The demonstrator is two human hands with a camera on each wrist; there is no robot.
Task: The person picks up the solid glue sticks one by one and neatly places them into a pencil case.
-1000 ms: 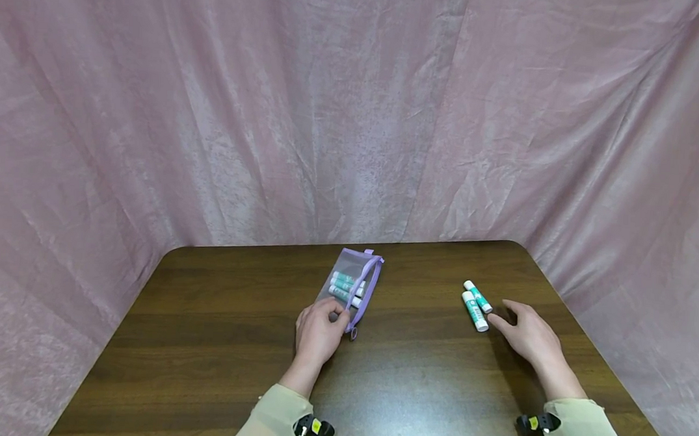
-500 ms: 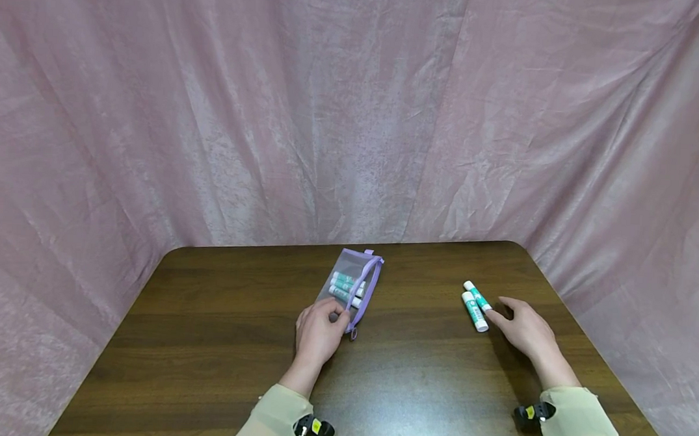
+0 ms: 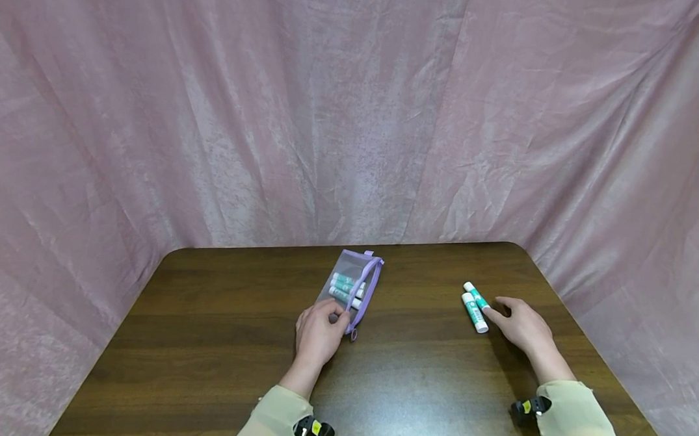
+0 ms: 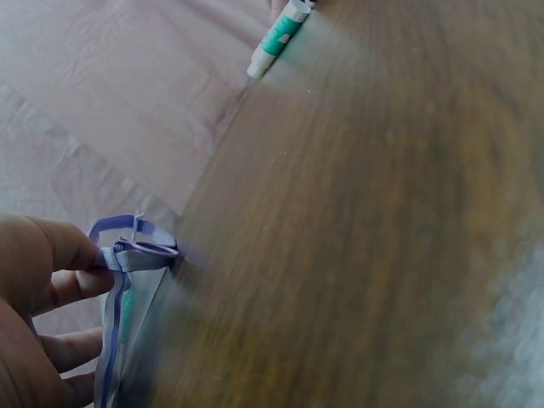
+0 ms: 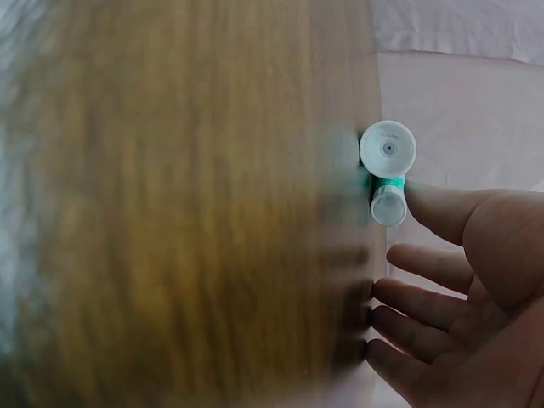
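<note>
My left hand (image 3: 316, 332) pinches the near end of a see-through mesh zip pouch (image 3: 353, 262) with purple trim, lying on the table. Inside it show white-and-green glue sticks (image 3: 343, 287). In the left wrist view, thumb and forefinger grip the pouch's zip edge (image 4: 109, 340) beside its purple loop. At the right, a thicker glue stick (image 3: 475, 312) and a thinner glue stick (image 3: 476, 294) lie side by side. My right hand (image 3: 524, 326) is just right of them, fingers spread loosely; in the right wrist view its thumb (image 5: 442, 211) is right at the thinner stick (image 5: 388, 206).
The dark brown wooden table (image 3: 216, 329) has rounded far corners. Behind it and to both sides hangs a pink velvet curtain (image 3: 330, 113). Black wrist cameras sit on both sleeves.
My right hand has moved a little left and away from me, its thumb now over the near end of the thinner glue stick. The left hand and the pouch stay put.
</note>
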